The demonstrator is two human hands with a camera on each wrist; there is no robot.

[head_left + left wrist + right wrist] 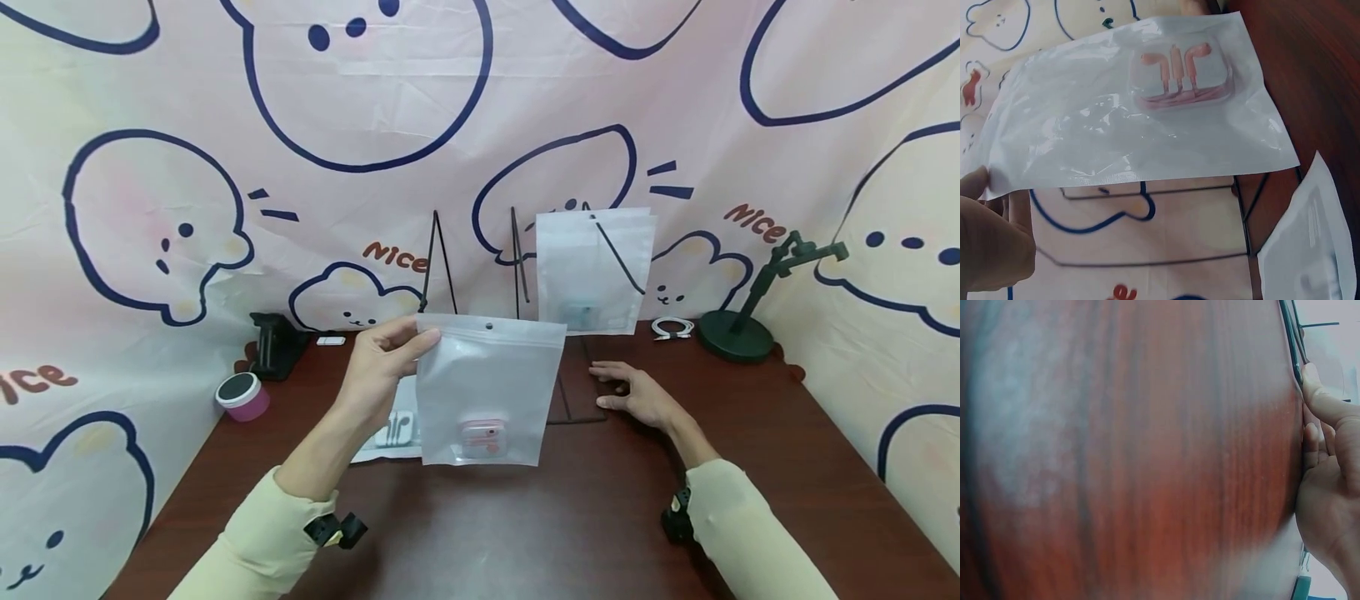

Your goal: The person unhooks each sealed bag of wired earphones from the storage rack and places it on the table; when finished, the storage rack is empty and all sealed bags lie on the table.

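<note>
My left hand (384,367) pinches the upper left corner of a white zip bag (491,367), holding it upright over the table. Through the bag's clear front shows a cased set of pink earphones (1179,69). Partly covered by it, a second bag (393,427) with white earphones leans low at the left. A black wire display rack (577,421) stands behind, its base partly hidden by the held bag. My right hand (637,396) rests at the right side of that base, thumb (1319,400) against the wire and fingers fairly straight.
Another white bag (592,267) hangs on the rack's right prong. Farther right are a coiled white cable (672,327) and a green stand (738,333). At the left stand a black holder (276,346) and a pink jar (243,398). A printed cloth backs the brown table (525,533).
</note>
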